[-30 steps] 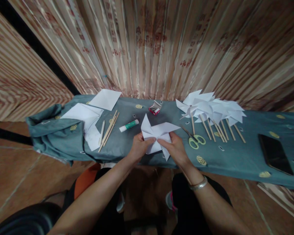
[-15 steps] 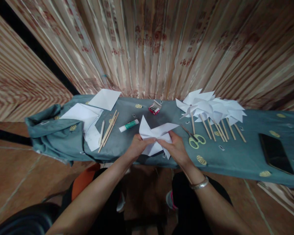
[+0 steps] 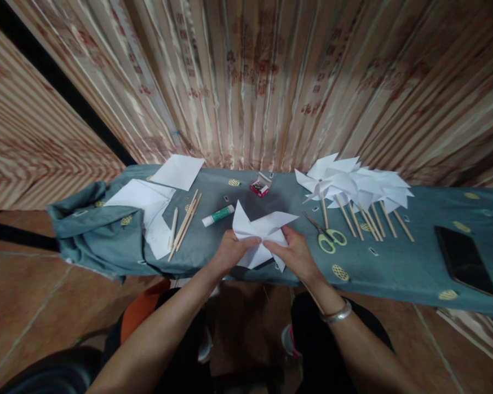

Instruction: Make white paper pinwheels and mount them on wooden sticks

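Observation:
A white paper pinwheel (image 3: 263, 225) is held between both hands over the front of the cloth-covered table. My left hand (image 3: 231, 251) grips its left side, thumb pressed near the centre. On the other side my right hand (image 3: 294, 253) pinches the paper, its thumb also close to the middle; the fingers underneath are hidden. No stick shows on this pinwheel. A glue stick (image 3: 218, 215) lies just beyond my left hand. Scissors (image 3: 331, 239) with green handles rest to the right of my right hand. Behind the pinwheel stands an open small red box (image 3: 260, 186) of small metal pieces.
Several finished pinwheels (image 3: 353, 183) on wooden sticks overlap at the back right. A black phone (image 3: 465, 260) lies at the far right. On the left are white paper sheets (image 3: 137, 196), loose wooden sticks (image 3: 184, 225) and a white pencil (image 3: 173, 227). A pleated curtain (image 3: 246, 98) hangs behind.
The view has shifted slightly, so the table sits a little lower in the frame. Both hands keep their hold on the pinwheel, with their thumbs still near its centre.

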The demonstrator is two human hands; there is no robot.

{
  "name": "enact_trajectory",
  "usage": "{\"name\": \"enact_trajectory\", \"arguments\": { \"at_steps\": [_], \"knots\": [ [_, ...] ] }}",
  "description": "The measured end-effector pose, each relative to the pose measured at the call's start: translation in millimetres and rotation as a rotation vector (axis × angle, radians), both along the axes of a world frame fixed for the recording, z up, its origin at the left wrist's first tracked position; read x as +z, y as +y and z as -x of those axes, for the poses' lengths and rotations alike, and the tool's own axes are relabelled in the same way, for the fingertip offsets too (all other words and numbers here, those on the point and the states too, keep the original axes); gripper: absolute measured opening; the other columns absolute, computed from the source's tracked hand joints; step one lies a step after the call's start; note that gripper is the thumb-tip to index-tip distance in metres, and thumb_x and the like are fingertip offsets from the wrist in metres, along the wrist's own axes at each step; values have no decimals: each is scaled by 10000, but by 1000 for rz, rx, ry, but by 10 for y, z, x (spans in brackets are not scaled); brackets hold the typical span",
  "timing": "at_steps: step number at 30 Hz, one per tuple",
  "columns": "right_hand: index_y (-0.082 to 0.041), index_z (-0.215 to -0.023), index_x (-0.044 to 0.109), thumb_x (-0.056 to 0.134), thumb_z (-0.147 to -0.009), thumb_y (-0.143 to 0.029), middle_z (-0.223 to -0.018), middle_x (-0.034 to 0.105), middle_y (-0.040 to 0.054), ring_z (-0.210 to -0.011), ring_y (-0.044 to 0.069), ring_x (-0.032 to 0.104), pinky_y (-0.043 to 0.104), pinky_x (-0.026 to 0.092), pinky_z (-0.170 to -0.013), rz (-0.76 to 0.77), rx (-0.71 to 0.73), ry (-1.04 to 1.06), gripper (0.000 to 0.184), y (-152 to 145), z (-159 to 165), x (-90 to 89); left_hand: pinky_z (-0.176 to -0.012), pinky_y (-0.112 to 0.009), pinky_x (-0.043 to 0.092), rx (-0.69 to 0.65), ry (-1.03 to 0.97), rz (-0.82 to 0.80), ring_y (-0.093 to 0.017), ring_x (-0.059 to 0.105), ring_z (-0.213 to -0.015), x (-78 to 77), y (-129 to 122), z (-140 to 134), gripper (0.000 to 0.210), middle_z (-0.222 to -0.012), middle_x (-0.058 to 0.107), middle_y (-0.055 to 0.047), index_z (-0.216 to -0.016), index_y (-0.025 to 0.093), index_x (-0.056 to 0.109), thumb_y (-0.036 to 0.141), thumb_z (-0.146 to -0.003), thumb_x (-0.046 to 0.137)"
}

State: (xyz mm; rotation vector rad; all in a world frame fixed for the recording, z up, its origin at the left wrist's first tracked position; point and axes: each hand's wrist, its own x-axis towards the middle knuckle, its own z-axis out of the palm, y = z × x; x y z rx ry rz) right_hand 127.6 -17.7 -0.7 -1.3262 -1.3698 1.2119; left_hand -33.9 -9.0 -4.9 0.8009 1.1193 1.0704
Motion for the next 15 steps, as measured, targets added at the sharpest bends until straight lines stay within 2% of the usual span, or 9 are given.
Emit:
{"name": "enact_trajectory", "arguments": {
  "at_steps": [3,8,12,15],
  "knots": [
    [-163,-1026,647,716,-712,-349,-953,730,59,-827,222,669,325,526,-730,-6,48,103,371,18,5,-8,-667,-311,509,11,31,-23,-217,658,-675,19,22,30,281,-721,744,-59,-733,131,756,245,-490,841],
    [-184,-964,674,712,-746,-425,-935,738,52,-860,213,674,323,529,-773,-25,49,198,327,84,-17,-49,-736,-343,525,44,144,-40,-246,679,-744,29,68,143,262,-772,758,-71,-732,137,752,270,-512,803],
    [-194,-924,696,669,-768,-456,-905,742,62,-866,225,680,359,532,-810,-37,-72,120,306,163,-72,-149,-752,-364,536,143,184,-58,-265,687,-765,68,106,269,250,-790,761,-78,-742,154,740,297,-544,794],
    [-197,-908,706,639,-778,-407,-940,741,74,-894,240,681,417,510,-887,-120,-169,-59,256,219,-124,-273,-781,-371,538,239,188,-87,-283,690,-817,177,148,352,258,-792,757,-90,-763,144,734,284,-559,805]
  ]
}}
